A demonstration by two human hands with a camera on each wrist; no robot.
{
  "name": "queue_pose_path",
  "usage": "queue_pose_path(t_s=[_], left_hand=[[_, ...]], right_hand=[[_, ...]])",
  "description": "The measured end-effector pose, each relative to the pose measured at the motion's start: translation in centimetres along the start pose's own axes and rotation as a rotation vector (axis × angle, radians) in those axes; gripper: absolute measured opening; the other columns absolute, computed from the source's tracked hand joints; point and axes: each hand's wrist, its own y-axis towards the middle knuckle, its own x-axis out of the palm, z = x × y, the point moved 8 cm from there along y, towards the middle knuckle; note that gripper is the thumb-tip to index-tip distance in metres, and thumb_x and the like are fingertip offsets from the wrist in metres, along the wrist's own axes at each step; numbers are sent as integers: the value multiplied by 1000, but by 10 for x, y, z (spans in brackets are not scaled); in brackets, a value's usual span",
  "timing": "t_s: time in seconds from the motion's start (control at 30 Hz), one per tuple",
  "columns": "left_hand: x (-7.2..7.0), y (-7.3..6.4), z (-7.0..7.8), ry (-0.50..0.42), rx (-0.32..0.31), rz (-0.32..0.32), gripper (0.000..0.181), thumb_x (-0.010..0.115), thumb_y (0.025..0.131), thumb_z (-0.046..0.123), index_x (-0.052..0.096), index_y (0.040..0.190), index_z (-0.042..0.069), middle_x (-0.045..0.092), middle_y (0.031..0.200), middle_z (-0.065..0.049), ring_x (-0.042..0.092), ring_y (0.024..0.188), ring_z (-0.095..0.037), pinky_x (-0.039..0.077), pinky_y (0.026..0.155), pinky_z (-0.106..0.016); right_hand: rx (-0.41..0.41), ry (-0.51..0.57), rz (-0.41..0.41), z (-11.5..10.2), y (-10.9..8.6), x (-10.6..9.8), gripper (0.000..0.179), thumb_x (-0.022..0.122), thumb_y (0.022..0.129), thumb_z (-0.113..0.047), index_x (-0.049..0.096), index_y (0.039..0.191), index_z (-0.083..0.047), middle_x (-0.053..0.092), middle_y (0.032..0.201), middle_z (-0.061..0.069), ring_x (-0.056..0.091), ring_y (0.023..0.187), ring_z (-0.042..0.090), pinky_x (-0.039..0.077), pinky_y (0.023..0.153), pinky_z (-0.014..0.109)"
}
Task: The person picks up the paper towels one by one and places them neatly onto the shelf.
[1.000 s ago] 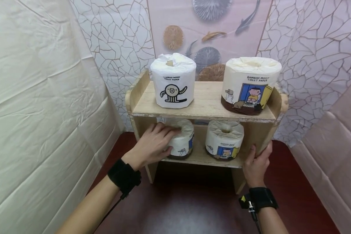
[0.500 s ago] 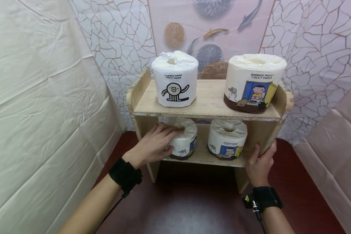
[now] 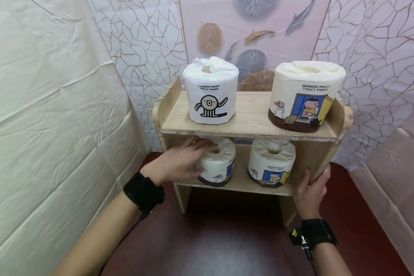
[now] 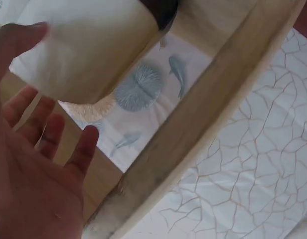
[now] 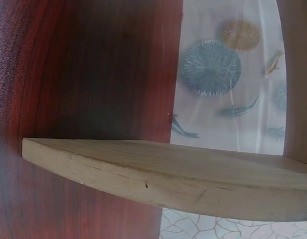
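Observation:
At the lower-left toilet roll [image 3: 218, 168], my left hand [image 3: 181, 161] has its fingers over the top and its thumb beside the wrapper. In the left wrist view the fingers of this hand [image 4: 44, 184] are spread and loosely bent, apart from the roll [image 4: 101, 47]; whether the thumb touches it I cannot tell. My right hand [image 3: 310, 193] grips the right side panel of a wooden shelf [image 3: 248, 134], its thumb on the inner face and its fingers outside. The right wrist view shows the shelf's wooden board [image 5: 203, 191] but no hand.
A second printed roll [image 3: 272, 165] stands on the lower shelf at the right. Above, a white roll [image 3: 212, 96] stands left and a larger-looking printed roll [image 3: 305, 96] right. The shelf stands on a dark red table [image 3: 214, 245], between cloth-covered sides and a patterned backdrop.
My left hand has shifted slightly left and its fingers have loosened on the lower-left roll. The right hand keeps its hold on the panel. The head view has shifted a little.

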Motion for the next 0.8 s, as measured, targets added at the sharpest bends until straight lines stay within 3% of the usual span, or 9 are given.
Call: queue_pose_path(t_s=[0.1, 0.27, 0.37, 0.57, 0.8], left_hand=[[-1, -1, -1, 88, 24, -7, 61, 74, 96, 10, 52, 153, 13, 51, 156, -8, 42, 145, -33, 38, 118, -46], [-1, 3, 4, 314, 90, 64, 51, 63, 102, -2, 57, 148, 18, 59, 147, -3, 52, 137, -30, 46, 110, -42], [3, 8, 6, 343, 118, 65, 51, 65, 100, -4, 58, 145, 20, 62, 143, -1, 54, 135, -28, 48, 109, -40], [9, 10, 0, 337, 108, -9, 53, 64, 99, -7, 58, 144, 20, 60, 149, 1, 49, 142, -26, 41, 116, -41], [3, 14, 1, 423, 145, 45, 46, 59, 102, -5, 62, 139, 22, 63, 147, 5, 50, 141, -17, 37, 118, -34]], right_hand=[[16, 7, -4, 3, 0, 2, 56, 50, 112, -22, 29, 159, 0, 58, 132, 42, 62, 115, 55, 46, 91, 57], [13, 3, -8, 4, -2, 2, 57, 50, 112, -23, 28, 159, 1, 57, 134, 41, 62, 116, 54, 47, 94, 50], [16, 2, -14, 5, -6, 1, 56, 50, 113, -20, 27, 159, 1, 56, 135, 42, 60, 117, 57, 47, 93, 56], [41, 6, -27, 6, -11, 3, 56, 50, 112, -19, 25, 159, 1, 55, 133, 45, 59, 114, 62, 44, 86, 67], [24, -2, -5, 0, 0, 0, 56, 50, 113, -22, 28, 159, 0, 56, 133, 43, 60, 116, 58, 44, 90, 62]])
